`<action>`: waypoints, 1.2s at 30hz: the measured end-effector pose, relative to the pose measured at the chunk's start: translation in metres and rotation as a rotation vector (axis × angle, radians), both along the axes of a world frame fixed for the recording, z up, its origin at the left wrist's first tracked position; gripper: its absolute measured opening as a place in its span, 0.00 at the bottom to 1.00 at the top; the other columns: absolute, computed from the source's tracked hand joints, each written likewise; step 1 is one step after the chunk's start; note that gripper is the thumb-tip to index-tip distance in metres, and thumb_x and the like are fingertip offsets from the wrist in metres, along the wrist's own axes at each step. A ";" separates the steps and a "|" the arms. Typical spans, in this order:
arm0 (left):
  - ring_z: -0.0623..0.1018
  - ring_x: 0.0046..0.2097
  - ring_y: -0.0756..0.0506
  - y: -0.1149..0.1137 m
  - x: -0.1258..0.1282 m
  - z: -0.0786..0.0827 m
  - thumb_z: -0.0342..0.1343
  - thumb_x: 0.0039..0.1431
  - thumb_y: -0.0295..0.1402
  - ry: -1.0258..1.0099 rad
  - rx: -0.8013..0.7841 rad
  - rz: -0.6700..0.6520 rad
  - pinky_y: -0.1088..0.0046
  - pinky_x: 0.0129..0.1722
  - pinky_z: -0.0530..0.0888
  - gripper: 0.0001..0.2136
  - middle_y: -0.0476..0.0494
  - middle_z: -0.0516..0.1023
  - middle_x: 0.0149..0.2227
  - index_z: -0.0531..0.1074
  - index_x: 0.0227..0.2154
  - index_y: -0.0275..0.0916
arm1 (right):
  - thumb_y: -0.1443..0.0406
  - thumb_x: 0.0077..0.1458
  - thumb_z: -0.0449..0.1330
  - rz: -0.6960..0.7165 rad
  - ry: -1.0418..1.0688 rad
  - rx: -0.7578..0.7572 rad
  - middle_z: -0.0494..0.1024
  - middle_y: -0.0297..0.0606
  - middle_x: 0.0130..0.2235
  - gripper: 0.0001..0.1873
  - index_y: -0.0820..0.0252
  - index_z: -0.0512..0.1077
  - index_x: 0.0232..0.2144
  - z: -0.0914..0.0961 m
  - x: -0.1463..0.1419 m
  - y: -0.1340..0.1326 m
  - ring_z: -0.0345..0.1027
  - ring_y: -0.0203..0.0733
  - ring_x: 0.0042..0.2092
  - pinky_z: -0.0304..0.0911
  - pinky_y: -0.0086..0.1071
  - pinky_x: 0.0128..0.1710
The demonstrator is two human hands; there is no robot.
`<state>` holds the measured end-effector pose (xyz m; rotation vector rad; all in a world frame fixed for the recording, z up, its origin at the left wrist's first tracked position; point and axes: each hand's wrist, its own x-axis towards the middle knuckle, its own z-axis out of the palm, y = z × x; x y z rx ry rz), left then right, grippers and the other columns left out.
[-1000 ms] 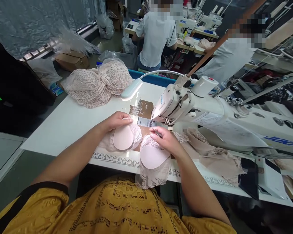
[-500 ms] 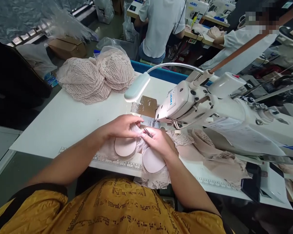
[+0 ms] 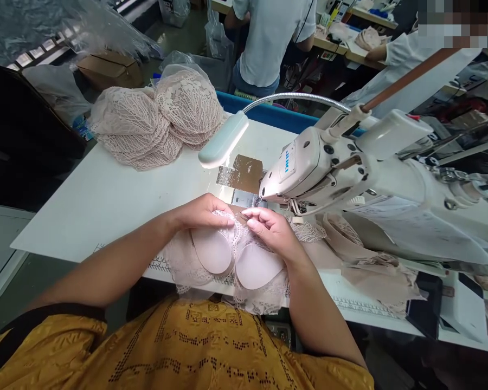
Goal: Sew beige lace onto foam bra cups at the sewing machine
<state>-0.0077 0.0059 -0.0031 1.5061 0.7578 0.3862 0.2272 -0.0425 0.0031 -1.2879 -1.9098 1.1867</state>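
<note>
A pale pink lace bra (image 3: 260, 266) with two smooth moulded cups lies across the table's front edge, inside of the cups upward. My left hand (image 3: 205, 212) is closed, pinching lace at the top inner edge of the left cup. Above the right cup, my right hand (image 3: 273, 230) is closed with thumb and forefinger together. From its fingertips sticks a small pointed metal tool, seemingly thread snips (image 3: 243, 216), mostly hidden. Just beyond both hands is the needle area of a white sewing machine (image 3: 296, 168).
A pile of lace cups (image 3: 134, 127) sits at the table's back left. A lamp (image 3: 223, 141) on a bendable neck hangs over the table (image 3: 77, 206). Beige fabric pieces (image 3: 374, 276) and a dark phone-like slab (image 3: 425, 303) lie right. Two people in white work beyond.
My hands have moved apart slightly, and the bra's cups now lie side by side, spread flatter. The dark tool shows less in my right hand. The view has shifted a little.
</note>
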 end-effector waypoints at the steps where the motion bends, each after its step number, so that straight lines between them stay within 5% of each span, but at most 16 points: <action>1: 0.76 0.35 0.48 0.000 0.000 -0.001 0.62 0.54 0.38 -0.008 -0.010 0.007 0.75 0.35 0.70 0.10 0.45 0.80 0.32 0.80 0.32 0.36 | 0.55 0.60 0.57 -0.003 0.007 -0.019 0.75 0.35 0.34 0.15 0.54 0.74 0.45 0.001 0.000 0.000 0.68 0.38 0.35 0.65 0.33 0.36; 17: 0.73 0.29 0.49 -0.003 0.005 -0.005 0.63 0.53 0.39 0.003 -0.026 0.015 0.76 0.28 0.67 0.12 0.46 0.76 0.26 0.79 0.28 0.33 | 0.61 0.58 0.58 -0.078 0.064 0.030 0.80 0.37 0.36 0.07 0.57 0.74 0.34 0.003 -0.024 -0.003 0.73 0.41 0.39 0.67 0.34 0.40; 20: 0.75 0.33 0.47 -0.004 0.008 -0.007 0.62 0.53 0.39 -0.014 -0.025 0.013 0.74 0.33 0.70 0.12 0.43 0.79 0.30 0.80 0.31 0.33 | 0.57 0.56 0.59 -0.156 0.175 -0.075 0.78 0.36 0.36 0.12 0.56 0.72 0.40 -0.005 -0.025 -0.002 0.72 0.40 0.36 0.67 0.33 0.36; 23: 0.75 0.34 0.47 -0.001 0.005 -0.003 0.59 0.55 0.39 -0.022 0.004 -0.056 0.74 0.34 0.70 0.12 0.44 0.78 0.31 0.79 0.33 0.34 | 0.57 0.52 0.62 -0.069 0.184 -0.186 0.77 0.35 0.36 0.19 0.55 0.70 0.46 -0.006 -0.026 -0.001 0.71 0.39 0.36 0.67 0.32 0.35; 27: 0.74 0.34 0.48 0.006 -0.018 0.012 0.63 0.49 0.35 0.146 0.032 -0.201 0.77 0.30 0.68 0.10 0.47 0.77 0.33 0.76 0.33 0.36 | 0.58 0.57 0.59 -0.073 -0.030 -0.103 0.74 0.33 0.30 0.10 0.58 0.72 0.29 0.002 -0.022 0.001 0.67 0.38 0.33 0.63 0.31 0.34; 32: 0.71 0.29 0.50 0.011 -0.047 0.023 0.62 0.50 0.37 0.244 0.009 -0.054 0.79 0.27 0.65 0.09 0.49 0.74 0.28 0.75 0.29 0.36 | 0.55 0.60 0.55 0.226 -0.030 -0.260 0.72 0.31 0.26 0.16 0.56 0.69 0.24 0.004 -0.018 0.000 0.63 0.35 0.27 0.59 0.29 0.26; 36: 0.72 0.32 0.49 0.006 -0.041 0.022 0.60 0.53 0.40 0.154 0.031 0.010 0.77 0.30 0.67 0.11 0.47 0.74 0.30 0.75 0.32 0.35 | 0.53 0.62 0.51 0.013 0.120 -0.293 0.77 0.36 0.37 0.15 0.55 0.71 0.37 -0.001 -0.025 -0.001 0.62 0.33 0.26 0.60 0.29 0.24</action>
